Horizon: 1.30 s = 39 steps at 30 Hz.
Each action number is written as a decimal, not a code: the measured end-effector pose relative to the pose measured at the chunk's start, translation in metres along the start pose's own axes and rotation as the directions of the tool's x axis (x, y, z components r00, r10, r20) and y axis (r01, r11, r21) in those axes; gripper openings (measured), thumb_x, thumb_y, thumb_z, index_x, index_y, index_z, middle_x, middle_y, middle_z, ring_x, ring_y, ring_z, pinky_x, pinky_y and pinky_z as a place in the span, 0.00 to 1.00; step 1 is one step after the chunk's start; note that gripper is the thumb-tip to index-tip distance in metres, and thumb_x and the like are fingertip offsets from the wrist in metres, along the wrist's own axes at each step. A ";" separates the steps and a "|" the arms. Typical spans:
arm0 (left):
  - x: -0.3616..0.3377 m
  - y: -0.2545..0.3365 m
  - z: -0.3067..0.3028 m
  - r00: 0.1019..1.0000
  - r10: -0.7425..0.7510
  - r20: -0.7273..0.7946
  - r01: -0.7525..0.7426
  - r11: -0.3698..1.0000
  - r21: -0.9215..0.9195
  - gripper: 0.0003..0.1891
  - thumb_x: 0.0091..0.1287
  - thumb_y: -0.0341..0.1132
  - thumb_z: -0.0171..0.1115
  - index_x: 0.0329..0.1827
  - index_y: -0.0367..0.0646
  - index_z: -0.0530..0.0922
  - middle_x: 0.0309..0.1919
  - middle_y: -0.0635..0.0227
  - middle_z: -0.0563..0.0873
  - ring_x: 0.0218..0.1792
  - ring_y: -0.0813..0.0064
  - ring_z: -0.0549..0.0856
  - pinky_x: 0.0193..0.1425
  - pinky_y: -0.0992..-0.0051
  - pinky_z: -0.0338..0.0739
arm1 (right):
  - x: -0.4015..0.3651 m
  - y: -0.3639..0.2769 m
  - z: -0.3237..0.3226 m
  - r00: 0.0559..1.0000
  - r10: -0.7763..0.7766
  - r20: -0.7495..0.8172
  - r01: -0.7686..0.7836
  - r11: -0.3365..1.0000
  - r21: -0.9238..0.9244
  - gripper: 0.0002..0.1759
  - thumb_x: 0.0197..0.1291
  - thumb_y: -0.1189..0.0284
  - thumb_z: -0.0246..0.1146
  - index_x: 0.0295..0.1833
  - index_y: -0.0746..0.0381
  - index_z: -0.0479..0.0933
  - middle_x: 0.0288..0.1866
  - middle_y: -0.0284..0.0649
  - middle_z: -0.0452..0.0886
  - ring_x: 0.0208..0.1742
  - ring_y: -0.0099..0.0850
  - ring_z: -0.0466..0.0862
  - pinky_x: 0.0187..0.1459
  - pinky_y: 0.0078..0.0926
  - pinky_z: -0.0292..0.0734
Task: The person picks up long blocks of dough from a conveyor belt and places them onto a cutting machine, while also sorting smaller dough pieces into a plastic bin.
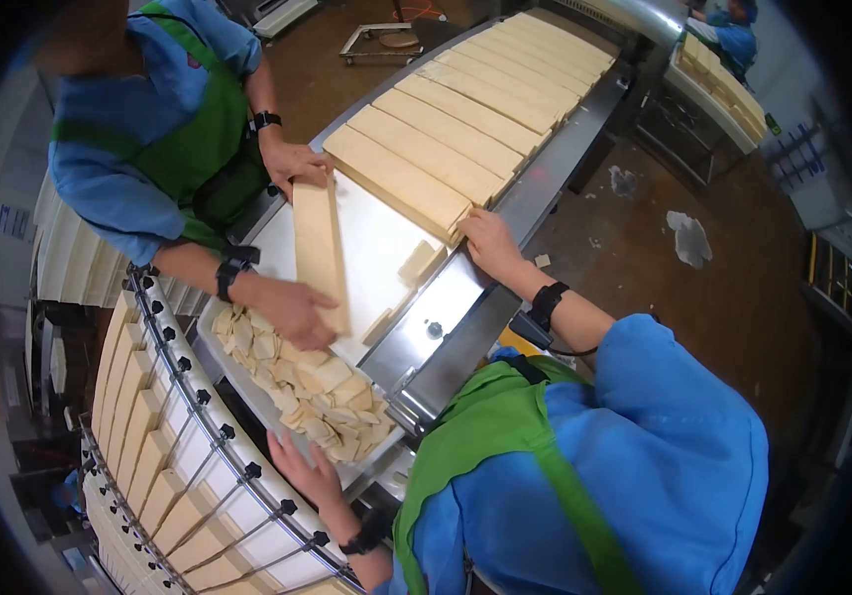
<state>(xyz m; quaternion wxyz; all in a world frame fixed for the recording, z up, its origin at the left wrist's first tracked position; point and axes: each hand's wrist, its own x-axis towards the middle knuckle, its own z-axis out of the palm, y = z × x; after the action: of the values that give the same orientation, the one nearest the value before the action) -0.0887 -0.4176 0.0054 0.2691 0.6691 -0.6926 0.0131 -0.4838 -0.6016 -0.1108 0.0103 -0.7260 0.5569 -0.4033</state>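
Slabs (138, 436) of pale material are stood on edge in a curved wire rack (210, 416) at the far left. Just right of the rack, the left hand (305, 474) is laid flat, fingers apart, on the near rim of a grey tray (247, 399); nothing is clamped in it. The tray is filled with a heap of pale scraps (322, 392), and the fingertips are pointed at that heap.

Above the tray, a single long slab (319, 243) is held by a co-worker in blue sleeves and a green apron. One co-worker hand (292, 307) is closed over its lower end, just above the scraps, and the other co-worker hand (292, 164) is set on its upper end. This slab is tilted lengthwise over a white worktop (376, 228). Two small offcuts (421, 260) are seen lying on the worktop to the right of it.

Further right, the right hand (490, 243) is placed against the end of the nearest slab (396, 178) in a row (485, 94), at the worktop's metal edge. Its fingers are bent onto the slab's corner; whether the slab is gripped or only touched cannot be told. The row is laid crosswise, slab touching slab, and is run away towards the upper right.

Beyond the metal edge, a brown floor (743, 297) is marked by a pale scrap (688, 238). Another person (733, 30) is partly seen at the top right, beside a second line of slabs.
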 end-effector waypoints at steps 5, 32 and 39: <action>0.092 0.064 0.065 0.963 0.267 0.039 -0.253 0.944 -0.210 0.21 0.56 0.26 0.59 0.54 0.33 0.70 0.58 0.45 0.67 0.58 0.47 0.68 0.61 0.61 0.62 | 0.005 -0.004 -0.007 0.994 -0.110 0.011 0.110 0.994 0.007 0.13 0.36 0.80 0.57 0.34 0.65 0.72 0.32 0.45 0.74 0.43 0.41 0.74 0.46 0.33 0.69; 0.393 0.114 0.302 0.858 -0.094 0.505 -0.041 0.967 0.250 0.27 0.42 0.42 0.62 0.48 0.42 0.76 0.47 0.60 0.76 0.53 0.60 0.72 0.57 0.62 0.65 | 0.060 -0.024 -0.002 0.861 0.284 0.421 -0.249 0.959 -0.137 0.24 0.38 0.72 0.65 0.43 0.68 0.66 0.42 0.53 0.67 0.38 0.47 0.74 0.41 0.40 0.70; 0.291 0.022 0.173 0.804 -0.478 0.354 0.357 0.864 0.356 0.30 0.37 0.45 0.69 0.42 0.34 0.75 0.43 0.53 0.78 0.47 0.56 0.77 0.49 0.69 0.72 | 0.087 0.008 0.017 0.802 -0.143 0.581 0.058 0.985 0.162 0.38 0.37 0.72 0.66 0.57 0.67 0.60 0.53 0.57 0.64 0.48 0.53 0.72 0.50 0.42 0.69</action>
<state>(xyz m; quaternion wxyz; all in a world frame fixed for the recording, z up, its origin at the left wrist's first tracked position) -0.1589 -0.7486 -0.0213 0.0112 0.8224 -0.5600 -0.1001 -0.4752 -0.6829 -0.0765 0.2109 -0.8413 0.4579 -0.1950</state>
